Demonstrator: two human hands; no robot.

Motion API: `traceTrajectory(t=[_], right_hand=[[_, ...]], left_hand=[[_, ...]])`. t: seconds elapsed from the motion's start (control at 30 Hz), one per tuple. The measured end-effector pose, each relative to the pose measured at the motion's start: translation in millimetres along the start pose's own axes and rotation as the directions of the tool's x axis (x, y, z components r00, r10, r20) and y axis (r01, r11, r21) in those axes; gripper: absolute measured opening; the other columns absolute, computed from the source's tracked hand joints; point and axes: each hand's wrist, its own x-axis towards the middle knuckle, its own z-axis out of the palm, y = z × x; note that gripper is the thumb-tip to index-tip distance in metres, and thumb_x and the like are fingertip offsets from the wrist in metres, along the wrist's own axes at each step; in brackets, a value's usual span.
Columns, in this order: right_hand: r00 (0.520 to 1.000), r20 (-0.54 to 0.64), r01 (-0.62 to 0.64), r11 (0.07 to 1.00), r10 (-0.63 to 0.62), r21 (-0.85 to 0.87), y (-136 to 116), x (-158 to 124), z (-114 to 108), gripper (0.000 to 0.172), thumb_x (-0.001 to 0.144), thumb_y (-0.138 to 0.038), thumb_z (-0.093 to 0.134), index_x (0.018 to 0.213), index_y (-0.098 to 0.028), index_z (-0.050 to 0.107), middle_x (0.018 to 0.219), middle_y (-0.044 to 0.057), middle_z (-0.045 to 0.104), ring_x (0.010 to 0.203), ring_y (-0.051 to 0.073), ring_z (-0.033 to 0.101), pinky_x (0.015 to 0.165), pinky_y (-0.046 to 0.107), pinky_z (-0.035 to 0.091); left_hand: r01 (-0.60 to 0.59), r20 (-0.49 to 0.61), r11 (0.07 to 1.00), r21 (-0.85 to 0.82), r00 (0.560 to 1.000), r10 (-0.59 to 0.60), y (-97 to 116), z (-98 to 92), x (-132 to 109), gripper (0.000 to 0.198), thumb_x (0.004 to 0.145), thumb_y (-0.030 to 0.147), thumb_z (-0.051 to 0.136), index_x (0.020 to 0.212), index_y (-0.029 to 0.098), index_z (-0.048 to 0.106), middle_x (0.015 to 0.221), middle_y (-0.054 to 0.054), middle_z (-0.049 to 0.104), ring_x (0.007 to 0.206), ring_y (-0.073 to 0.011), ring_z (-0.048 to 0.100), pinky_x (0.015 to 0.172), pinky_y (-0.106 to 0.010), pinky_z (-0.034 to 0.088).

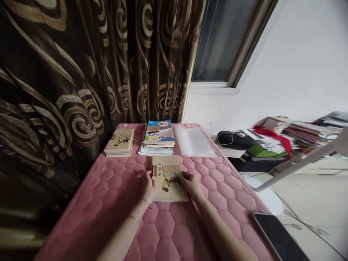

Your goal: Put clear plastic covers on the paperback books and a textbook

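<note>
A beige paperback book [168, 188] with dark Chinese characters and a small picture on its cover lies in front of me on the pink quilted surface. My left hand [148, 185] grips its left edge, fingers curled and thumb at the side. On the right edge, my right hand [191, 184] holds it with the thumb over the cover; some fingertips are hidden. Behind the book sits a pile of schoolbooks [159, 136], topped by a blue mathematics book. A stack of similar beige books [119, 142] is at the back left, and clear plastic sheets [194, 141] lie at the back right.
A dark phone or tablet [280, 237] rests at the front right edge of the pink quilted cover [171, 232]. Beyond that edge stand a white lamp stand [299, 159] and a cluttered heap of papers [301, 132]. Patterned brown curtains [130, 61] hang at the left.
</note>
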Motion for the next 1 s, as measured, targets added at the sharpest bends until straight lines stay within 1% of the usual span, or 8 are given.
traceTrajectory(t=[0.13, 0.27, 0.37, 0.5, 0.6, 0.7, 0.8, 1.0], right_hand=[[1.000, -0.008, -0.017, 1.000, 0.017, -0.006, 5, -2, 3, 0.035, 0.072, -0.038, 0.056, 0.095, -0.017, 0.073, 0.087, 0.005, 0.076, 0.083, 0.026, 0.071, 0.068, 0.032, 0.056], [1.000, -0.013, -0.008, 1.000, 0.008, 0.015, 17, 0, 5, 0.042, 0.073, -0.042, 0.060, 0.104, -0.016, 0.071, 0.091, 0.006, 0.076, 0.084, 0.025, 0.071, 0.070, 0.032, 0.057], [1.000, -0.005, 0.004, 0.997, -0.004, 0.075, 23, 3, 4, 0.048, 0.072, -0.042, 0.063, 0.113, -0.017, 0.068, 0.098, 0.006, 0.075, 0.087, 0.024, 0.071, 0.074, 0.032, 0.057], [1.000, 0.017, 0.011, 0.995, -0.013, 0.097, 23, 4, 1, 0.043, 0.074, -0.040, 0.062, 0.112, -0.019, 0.068, 0.098, 0.005, 0.075, 0.090, 0.024, 0.070, 0.074, 0.032, 0.057], [0.999, 0.023, 0.026, 0.997, -0.027, 0.075, 18, 2, -3, 0.040, 0.077, -0.038, 0.060, 0.111, -0.020, 0.069, 0.096, 0.005, 0.076, 0.090, 0.025, 0.071, 0.073, 0.032, 0.057], [0.999, 0.032, 0.007, 1.000, -0.007, 0.003, 14, 0, -9, 0.036, 0.075, -0.033, 0.062, 0.109, -0.024, 0.071, 0.094, 0.003, 0.076, 0.089, 0.024, 0.071, 0.071, 0.031, 0.056], [0.999, 0.016, -0.038, 0.996, 0.039, -0.080, 12, -4, -14, 0.034, 0.073, -0.032, 0.065, 0.106, -0.027, 0.072, 0.092, 0.001, 0.076, 0.089, 0.024, 0.071, 0.071, 0.030, 0.056], [0.997, -0.035, -0.071, 0.989, 0.067, -0.134, 13, -13, -14, 0.034, 0.073, -0.036, 0.066, 0.105, -0.026, 0.072, 0.095, 0.001, 0.076, 0.091, 0.025, 0.070, 0.075, 0.033, 0.055]], left_hand=[[-0.118, 0.031, 0.982, 0.146, 0.993, 0.115, 5, -10.5, 1, 0.039, 0.074, 0.009, 0.051, 0.112, 0.017, 0.053, 0.128, -0.016, 0.050, 0.125, -0.0301, 0.045, 0.105, -0.051, 0.036], [-0.135, 0.154, 0.967, 0.216, 0.983, 0.103, 15, -31.0, 2, 0.033, 0.072, 0.007, 0.054, 0.102, 0.019, 0.061, 0.125, -0.014, 0.054, 0.121, -0.0305, 0.049, 0.102, -0.050, 0.039], [-0.084, 0.221, 0.989, 0.123, 0.974, 0.055, 15, -40.2, -1, 0.029, 0.072, 0.005, 0.054, 0.095, 0.020, 0.064, 0.109, -0.009, 0.060, 0.106, -0.0237, 0.057, 0.094, -0.040, 0.046], [0.094, 0.285, 0.995, -0.037, 0.955, -0.080, 7, -39.5, -8, 0.028, 0.073, 0.007, 0.056, 0.097, 0.018, 0.063, 0.098, -0.005, 0.064, 0.081, -0.0154, 0.061, 0.080, -0.031, 0.051], [0.152, 0.293, 0.984, -0.096, 0.949, -0.118, 8, -36.2, -11, 0.025, 0.071, 0.006, 0.056, 0.093, 0.018, 0.063, 0.095, -0.004, 0.065, 0.077, -0.0134, 0.060, 0.077, -0.028, 0.052], [0.019, 0.210, 0.999, -0.050, 0.978, -0.008, 13, -36.5, -13, 0.021, 0.072, 0.007, 0.055, 0.087, 0.019, 0.064, 0.092, -0.004, 0.064, 0.083, -0.0158, 0.060, 0.081, -0.030, 0.051], [-0.129, 0.149, 0.992, 0.005, 0.981, 0.127, 18, -39.6, -14, 0.017, 0.076, 0.010, 0.052, 0.084, 0.019, 0.065, 0.090, -0.006, 0.063, 0.088, -0.0187, 0.060, 0.083, -0.032, 0.050], [-0.162, 0.165, 0.981, 0.108, 0.976, 0.143, 20, -43.7, -14, 0.018, 0.083, 0.013, 0.049, 0.084, 0.020, 0.065, 0.093, -0.006, 0.063, 0.092, -0.0194, 0.061, 0.087, -0.033, 0.049]])
